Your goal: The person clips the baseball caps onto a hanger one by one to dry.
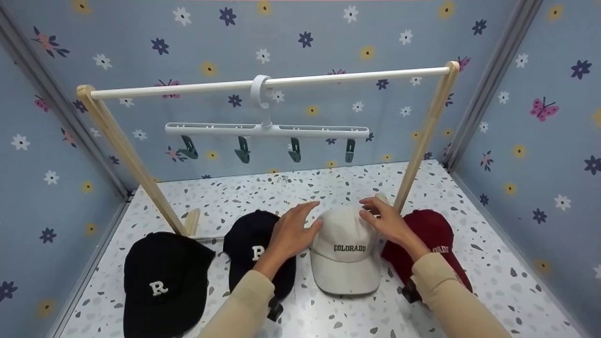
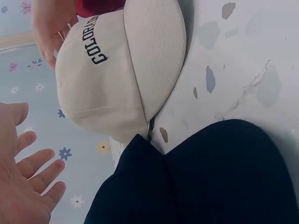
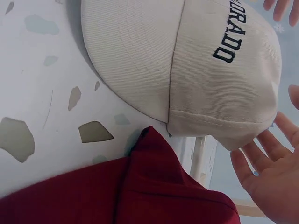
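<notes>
A cream baseball cap (image 1: 345,244) lettered COLORADO sits on the speckled tabletop, its brim toward me. At its left side is my left hand (image 1: 293,230), fingers spread and holding nothing; the left wrist view shows this palm (image 2: 23,182) apart from the cap. My right hand (image 1: 387,223) is at the cap's right rear, fingers loosely bent. In the right wrist view its fingertips (image 3: 268,144) meet the cap's back edge, without a visible grip. Beneath my left forearm lies a navy cap (image 1: 239,253) with a white R. A dark red cap (image 1: 429,230) lies partly under my right forearm.
A black cap (image 1: 164,281) with an R lies at far left. Behind the caps stands a wooden rack (image 1: 427,136) with a white rail (image 1: 357,76). A white hanger (image 1: 310,130) hooks over the rail, with several green clips (image 1: 294,150) dangling below. Flowered walls enclose the table.
</notes>
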### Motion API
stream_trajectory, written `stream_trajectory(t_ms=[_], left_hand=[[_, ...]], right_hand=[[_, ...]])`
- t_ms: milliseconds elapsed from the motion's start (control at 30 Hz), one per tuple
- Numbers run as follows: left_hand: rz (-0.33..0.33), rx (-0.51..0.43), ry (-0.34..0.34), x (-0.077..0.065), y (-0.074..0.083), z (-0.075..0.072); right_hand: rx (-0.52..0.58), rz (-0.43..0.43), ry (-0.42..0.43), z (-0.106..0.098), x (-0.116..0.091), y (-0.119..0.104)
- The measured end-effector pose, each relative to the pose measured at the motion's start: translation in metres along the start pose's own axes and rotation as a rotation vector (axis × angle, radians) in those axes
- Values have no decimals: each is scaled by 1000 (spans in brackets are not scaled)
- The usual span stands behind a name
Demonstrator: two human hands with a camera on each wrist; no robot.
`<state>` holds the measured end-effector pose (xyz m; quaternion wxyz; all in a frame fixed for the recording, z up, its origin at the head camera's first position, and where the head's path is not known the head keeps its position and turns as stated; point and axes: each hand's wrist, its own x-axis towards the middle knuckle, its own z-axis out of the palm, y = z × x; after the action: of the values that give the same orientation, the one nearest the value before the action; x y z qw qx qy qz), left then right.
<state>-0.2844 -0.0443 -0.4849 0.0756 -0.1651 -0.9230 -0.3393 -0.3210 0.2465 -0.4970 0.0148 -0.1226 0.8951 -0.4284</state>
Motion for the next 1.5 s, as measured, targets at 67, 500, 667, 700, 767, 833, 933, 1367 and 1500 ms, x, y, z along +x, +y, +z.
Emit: stream_trajectory(t_ms=[67,500,667,700,767,833,933,1367,1500], left_hand=[[0,1,-9,0,1,1],[43,-6,-22,0,-2,7],[65,-9,-21,0,-2,10],[66,-8,-22,1,-2,10],[62,-6,-23,2,-2,11],[63,-4,-21,3,-3,12],[61,-7,-20,4,-4,13],[80,-96,-25,6,-3,17],[95,-121,-42,8,-3,15]], right_hand=[[14,16,0,1,0,0],[26,44,56,12,4,2],[31,45,80,13,5,2],[31,46,83,12,5,1],[41,44,90,12,5,1],[49,33,97,11,5,0],[71,24,110,11,4,0],[97,-61,118,5,-3,-12],[123,-102,104,1,-7,-18]])
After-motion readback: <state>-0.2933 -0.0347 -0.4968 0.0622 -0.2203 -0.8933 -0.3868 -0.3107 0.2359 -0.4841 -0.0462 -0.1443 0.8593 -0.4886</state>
